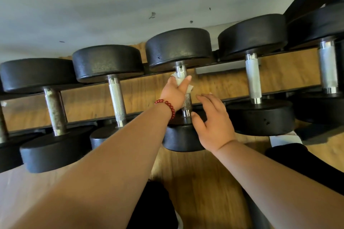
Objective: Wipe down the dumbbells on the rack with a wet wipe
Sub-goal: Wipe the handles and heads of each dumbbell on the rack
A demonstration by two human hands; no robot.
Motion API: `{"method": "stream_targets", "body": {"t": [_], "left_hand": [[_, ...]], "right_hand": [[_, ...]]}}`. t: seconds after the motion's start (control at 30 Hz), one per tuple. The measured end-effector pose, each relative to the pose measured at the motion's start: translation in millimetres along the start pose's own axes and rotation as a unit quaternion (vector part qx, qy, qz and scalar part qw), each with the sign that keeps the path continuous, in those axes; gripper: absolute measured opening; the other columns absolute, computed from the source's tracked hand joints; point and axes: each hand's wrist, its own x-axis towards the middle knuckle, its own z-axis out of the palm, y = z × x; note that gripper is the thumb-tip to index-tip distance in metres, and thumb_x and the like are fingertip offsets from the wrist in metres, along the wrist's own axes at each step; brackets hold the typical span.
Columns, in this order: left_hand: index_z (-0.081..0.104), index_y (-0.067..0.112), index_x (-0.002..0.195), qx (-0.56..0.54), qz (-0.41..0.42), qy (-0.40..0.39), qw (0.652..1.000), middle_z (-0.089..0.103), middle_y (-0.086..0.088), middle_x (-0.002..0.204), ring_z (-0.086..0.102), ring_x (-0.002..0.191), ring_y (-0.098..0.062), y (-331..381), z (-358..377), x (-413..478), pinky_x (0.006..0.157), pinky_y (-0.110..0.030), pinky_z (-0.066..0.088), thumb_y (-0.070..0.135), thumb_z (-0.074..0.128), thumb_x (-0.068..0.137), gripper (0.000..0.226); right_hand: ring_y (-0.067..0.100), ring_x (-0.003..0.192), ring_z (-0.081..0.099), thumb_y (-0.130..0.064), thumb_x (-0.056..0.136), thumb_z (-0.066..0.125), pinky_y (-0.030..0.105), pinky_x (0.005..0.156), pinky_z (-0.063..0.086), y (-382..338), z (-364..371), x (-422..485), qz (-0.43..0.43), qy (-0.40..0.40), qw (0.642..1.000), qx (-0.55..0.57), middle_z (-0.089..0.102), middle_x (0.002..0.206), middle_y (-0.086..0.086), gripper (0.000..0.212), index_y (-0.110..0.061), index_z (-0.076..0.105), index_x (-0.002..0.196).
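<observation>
Going left to right: well left of the gripping fingers there's a rusty-handled dumbbell (55, 109), then a knurled-handle dumbbell (117, 96) nearer to them, both lying across the black rack (78, 123). Next is the middle dumbbell (178, 48), which is where the action is. The left hand (174, 92), with a red bead bracelet (168, 106) on the wrist, has its fingers curled around the upper part of the handle. The wet wipe (181, 82) is pinched between fingers and metal, with white bits poking out above the fingers and off to their right.

Just right of that is the right hand (214, 124), fingers loose and spread, holding nothing. Its thumb sits just beside the chrome collar at the handle's lower end; can't tell if it actually touches. The palm hovers over the near head of the same dumbbell.

Right of those open fingers is a pale-handled dumbbell (253, 80), then the last dumbbell (327, 67) at the edge. Wood floor (195, 182) below everything.
</observation>
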Motion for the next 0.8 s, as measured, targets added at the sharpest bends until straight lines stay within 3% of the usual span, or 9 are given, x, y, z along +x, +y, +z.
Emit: {"method": "stream_targets", "body": {"t": [0.1,0.2,0.3,0.47,0.57,0.6,0.7,0.8], "left_hand": [[0.047,0.021,0.118,0.002,0.004,-0.034,0.999,0.060,0.012,0.084,0.058,0.077,-0.003,-8.9,-3.0,0.1,0.064,-0.021,0.047,0.049,0.045,0.099,0.034],[0.051,0.022,0.109,0.014,0.008,-0.061,0.998,0.064,0.011,0.083,0.061,0.075,-0.002,-19.1,-3.5,2.6,0.063,-0.017,0.048,0.054,0.049,0.095,0.035],[0.056,0.020,0.110,-0.019,0.015,-0.043,0.999,0.073,0.002,0.094,0.069,0.090,-0.014,-15.6,-1.1,8.5,0.085,-0.038,0.056,0.067,0.056,0.082,0.054],[0.058,0.021,0.103,-0.114,0.004,-0.006,0.993,0.075,0.003,0.091,0.071,0.093,-0.016,-4.2,4.4,12.9,0.089,-0.044,0.055,0.052,0.060,0.089,0.034],[0.060,0.019,0.106,-0.087,-0.026,-0.055,0.994,0.075,-0.001,0.095,0.070,0.096,-0.021,-13.0,4.6,6.6,0.092,-0.047,0.054,0.066,0.066,0.072,0.058],[0.061,0.018,0.107,-0.080,-0.032,-0.070,0.994,0.075,-0.002,0.097,0.070,0.096,-0.022,-15.5,2.9,6.9,0.092,-0.047,0.055,0.065,0.068,0.072,0.059],[0.062,0.017,0.097,-0.138,-0.032,-0.054,0.988,0.076,-0.002,0.094,0.071,0.095,-0.020,-8.0,-0.1,20.3,0.093,-0.045,0.054,0.046,0.068,0.086,0.032],[0.062,0.013,0.101,-0.211,-0.024,-0.014,0.977,0.076,0.000,0.089,0.072,0.093,-0.017,4.3,2.4,32.4,0.097,-0.043,0.052,0.040,0.070,0.086,0.032]], "right_hand": [[0.012,0.138,0.028,-0.046,0.089,0.041,0.035,0.106,0.032,4.4,2.0,-1.0,-0.004,0.011,1.000,0.017,0.043,0.144,-0.002,0.057,-0.021,0.046,0.141],[0.011,0.131,0.034,-0.049,0.087,0.038,0.031,0.104,0.033,7.0,3.2,-0.9,-0.012,0.014,0.999,0.035,0.047,0.139,-0.005,0.058,-0.023,0.049,0.138],[0.012,0.130,0.036,-0.042,0.090,0.047,0.026,0.103,0.031,8.9,3.0,-0.3,-0.011,0.011,0.999,0.049,0.048,0.138,-0.005,0.051,-0.022,0.050,0.137],[0.013,0.132,0.035,-0.033,0.092,0.055,0.022,0.101,0.026,10.3,3.3,0.3,-0.009,0.011,0.999,0.051,0.048,0.139,-0.003,0.046,-0.019,0.052,0.136],[0.013,0.129,0.039,-0.045,0.087,0.044,0.022,0.099,0.028,10.4,3.7,0.5,-0.016,0.013,0.998,0.064,0.051,0.135,-0.006,0.052,-0.022,0.053,0.134],[0.012,0.129,0.040,-0.049,0.085,0.040,0.022,0.099,0.029,10.7,4.2,0.5,-0.017,0.013,0.998,0.065,0.052,0.135,-0.007,0.056,-0.023,0.053,0.133],[0.012,0.129,0.039,-0.053,0.083,0.037,0.021,0.099,0.028,12.0,5.4,1.3,-0.017,0.019,0.997,0.068,0.051,0.135,-0.006,0.061,-0.021,0.054,0.132],[0.012,0.128,0.039,-0.053,0.083,0.038,0.022,0.099,0.028,12.3,6.5,2.2,-0.019,0.022,0.997,0.073,0.052,0.134,-0.005,0.061,-0.020,0.055,0.132]]}}
